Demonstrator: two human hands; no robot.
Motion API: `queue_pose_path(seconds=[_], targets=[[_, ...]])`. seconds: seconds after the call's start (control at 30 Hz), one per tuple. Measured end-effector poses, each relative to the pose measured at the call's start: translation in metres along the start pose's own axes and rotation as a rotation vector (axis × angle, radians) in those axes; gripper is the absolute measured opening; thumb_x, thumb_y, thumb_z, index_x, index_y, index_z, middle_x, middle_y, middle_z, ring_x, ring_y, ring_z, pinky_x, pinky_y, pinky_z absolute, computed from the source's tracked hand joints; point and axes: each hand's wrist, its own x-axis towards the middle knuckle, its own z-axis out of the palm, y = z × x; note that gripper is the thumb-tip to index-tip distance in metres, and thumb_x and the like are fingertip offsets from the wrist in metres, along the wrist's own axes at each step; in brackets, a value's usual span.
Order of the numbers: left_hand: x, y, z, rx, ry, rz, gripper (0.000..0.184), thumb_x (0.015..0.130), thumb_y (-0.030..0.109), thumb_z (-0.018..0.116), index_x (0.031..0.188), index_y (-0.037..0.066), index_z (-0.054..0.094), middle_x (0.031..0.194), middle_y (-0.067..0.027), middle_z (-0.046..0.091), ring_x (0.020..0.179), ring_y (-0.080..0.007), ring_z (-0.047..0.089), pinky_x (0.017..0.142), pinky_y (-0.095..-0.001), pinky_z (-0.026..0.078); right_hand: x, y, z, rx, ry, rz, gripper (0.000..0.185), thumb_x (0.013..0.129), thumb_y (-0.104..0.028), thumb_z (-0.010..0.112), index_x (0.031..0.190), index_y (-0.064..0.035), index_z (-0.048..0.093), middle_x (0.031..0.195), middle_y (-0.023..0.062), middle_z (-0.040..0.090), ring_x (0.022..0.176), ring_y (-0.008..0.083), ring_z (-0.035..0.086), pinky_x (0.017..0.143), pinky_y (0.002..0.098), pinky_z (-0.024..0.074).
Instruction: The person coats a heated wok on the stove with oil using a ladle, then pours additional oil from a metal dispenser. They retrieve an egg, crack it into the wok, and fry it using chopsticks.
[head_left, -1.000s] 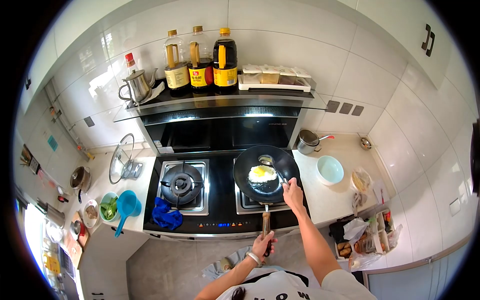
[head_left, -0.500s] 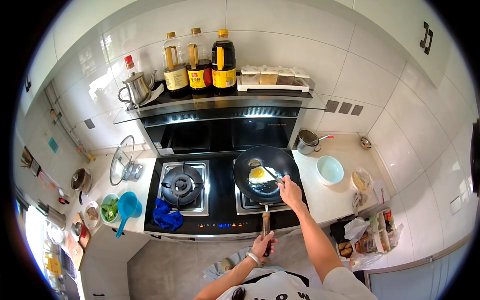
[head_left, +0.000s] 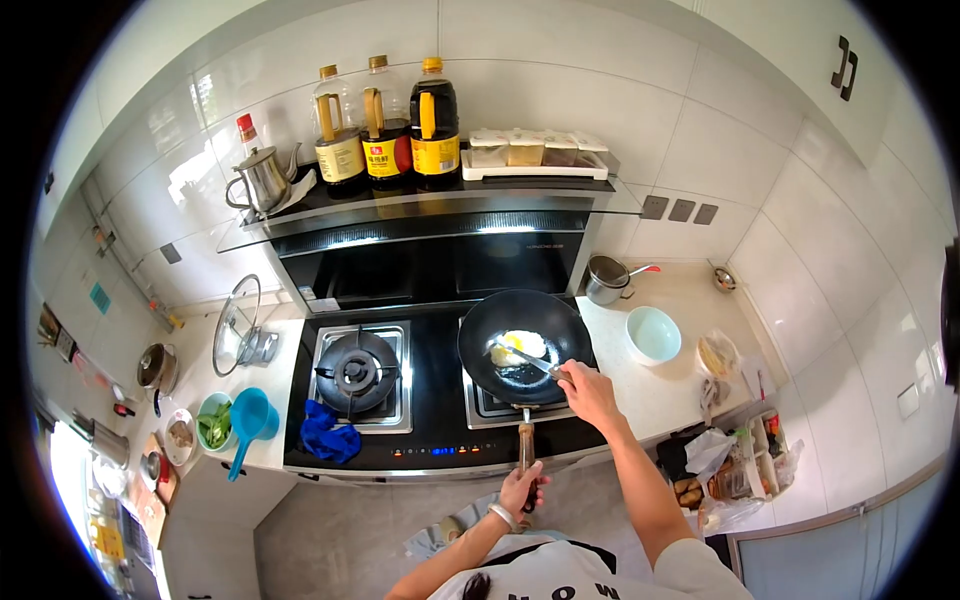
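Observation:
On the right burner sits a black wok (head_left: 490, 320) with a fried egg (head_left: 524, 345) in it, white around a yellow yolk. My left hand (head_left: 521, 490) is closed around the wok's wooden handle (head_left: 527, 446), in front of the stove. Over the wok's right front rim, my right hand (head_left: 590, 392) grips a spatula (head_left: 540, 362). Its metal end reaches down to the egg, touching or just over it; I cannot tell which. Oil shines in the wok bottom near the egg.
Left burner (head_left: 356, 371) has a blue cloth (head_left: 330, 433) before it. A light-blue bowl (head_left: 653, 336) and small pot (head_left: 606, 280) stand right of the wok. At left are a glass lid (head_left: 236, 325), a blue ladle (head_left: 253, 412) and a bowl of greens (head_left: 214, 420). Sauce bottles (head_left: 386, 150) line the hood shelf.
The spatula has swung lower and more leftward across the egg, and my right hand has come down slightly toward me. My left hand keeps its hold on the handle. The view shifted a little.

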Motion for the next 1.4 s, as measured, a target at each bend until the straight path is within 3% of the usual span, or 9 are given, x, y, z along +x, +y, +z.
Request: queue_pose_path(seconds=[0.4, 0.57, 0.67, 0.73, 0.8, 0.87, 0.97, 1.2, 1.4], targets=[[-0.008, 0.012, 0.001, 0.05, -0.019, -0.031, 0.035, 0.084, 0.042, 0.061, 0.088, 0.011, 0.045, 0.078, -0.001, 0.058, 0.048, -0.0074, 0.051, 0.035, -0.0198, 0.034, -0.013, 0.003, -0.034, -0.105, -0.084, -0.183, 0.019, 0.077, -0.008, 0.064, 0.093, -0.0094, 0.053, 0.081, 0.0074, 0.056, 0.076, 0.0283, 0.058, 0.064, 0.0381, 0.0459], [-0.007, 0.01, 0.002, -0.001, -0.024, -0.017, 0.034, 0.086, 0.04, 0.061, 0.087, 0.01, 0.044, 0.078, -0.003, 0.056, 0.052, -0.0088, 0.05, 0.04, -0.021, 0.041, -0.032, 0.009, -0.054, -0.148, -0.091, -0.188, 0.02, 0.076, -0.008, 0.065, 0.091, -0.0098, 0.052, 0.081, 0.007, 0.055, 0.077, 0.0274, 0.057, 0.066, 0.0384, 0.0451], [-0.004, 0.008, -0.001, -0.003, -0.047, -0.029, 0.034, 0.086, 0.039, 0.061, 0.087, 0.01, 0.044, 0.079, -0.004, 0.056, 0.053, -0.0091, 0.05, 0.042, -0.0218, 0.043, -0.047, 0.016, -0.058, -0.053, -0.021, -0.102, 0.021, 0.077, -0.009, 0.065, 0.094, -0.0087, 0.053, 0.083, 0.0083, 0.058, 0.078, 0.0293, 0.058, 0.066, 0.0392, 0.0452], [-0.004, 0.007, -0.002, -0.008, -0.044, -0.025, 0.034, 0.086, 0.038, 0.061, 0.087, 0.01, 0.044, 0.079, -0.004, 0.056, 0.053, -0.0091, 0.05, 0.042, -0.0219, 0.043, -0.057, 0.02, -0.058, 0.071, -0.001, 0.142, 0.022, 0.078, -0.011, 0.065, 0.097, -0.0077, 0.054, 0.085, 0.01, 0.061, 0.08, 0.0314, 0.059, 0.067, 0.0396, 0.0456], [-0.004, 0.007, -0.001, -0.01, -0.043, -0.024, 0.033, 0.086, 0.038, 0.061, 0.087, 0.01, 0.044, 0.079, -0.0041, 0.056, 0.053, -0.0091, 0.049, 0.043, -0.022, 0.043, -0.061, 0.024, -0.054, 0.109, 0.027, 0.175, 0.024, 0.08, -0.013, 0.065, 0.099, -0.0073, 0.054, 0.087, 0.0118, 0.062, 0.079, 0.0324, 0.06, 0.067, 0.0393, 0.0461], [-0.004, 0.008, 0.0, 0.001, -0.029, -0.028, 0.033, 0.086, 0.037, 0.061, 0.087, 0.01, 0.044, 0.079, -0.0041, 0.056, 0.053, -0.0093, 0.05, 0.043, -0.022, 0.043, -0.063, 0.025, -0.045, 0.157, 0.047, 0.404, 0.022, 0.082, -0.015, 0.063, 0.099, -0.0074, 0.053, 0.089, 0.0133, 0.062, 0.081, 0.0335, 0.06, 0.069, 0.0405, 0.046], [0.002, 0.001, -0.002, -0.003, -0.019, -0.013, 0.036, 0.085, 0.042, 0.061, 0.09, 0.01, 0.045, 0.078, -0.0014, 0.059, 0.048, -0.0076, 0.051, 0.036, -0.0192, 0.035, -0.06, 0.032, -0.021, 0.162, 0.14, 0.471, 0.021, 0.084, -0.018, 0.061, 0.101, -0.0071, 0.052, 0.089, 0.0153, 0.063, 0.082, 0.0359, 0.059, 0.071, 0.0428, 0.0454], [-0.007, 0.011, 0.0, 0.022, -0.029, -0.032, 0.034, 0.086, 0.04, 0.06, 0.088, 0.01, 0.045, 0.077, -0.0021, 0.055, 0.052, -0.008, 0.05, 0.04, -0.0203, 0.039, -0.045, 0.024, 0.014, 0.166, 0.162, 0.583, 0.022, 0.086, -0.019, 0.057, 0.099, -0.003, 0.05, 0.09, 0.0203, 0.062, 0.086, 0.0393, 0.058, 0.074, 0.0452, 0.0443], [-0.01, 0.014, 0.0, 0.063, -0.03, -0.042, 0.035, 0.086, 0.041, 0.061, 0.087, 0.01, 0.045, 0.077, -0.0012, 0.056, 0.051, -0.0079, 0.05, 0.038, -0.02, 0.038, -0.027, 0.022, 0.042, 0.169, 0.181, 0.535, 0.024, 0.085, -0.019, 0.057, 0.101, -0.0036, 0.049, 0.086, 0.0206, 0.062, 0.082, 0.0406, 0.059, 0.072, 0.047, 0.0444]])
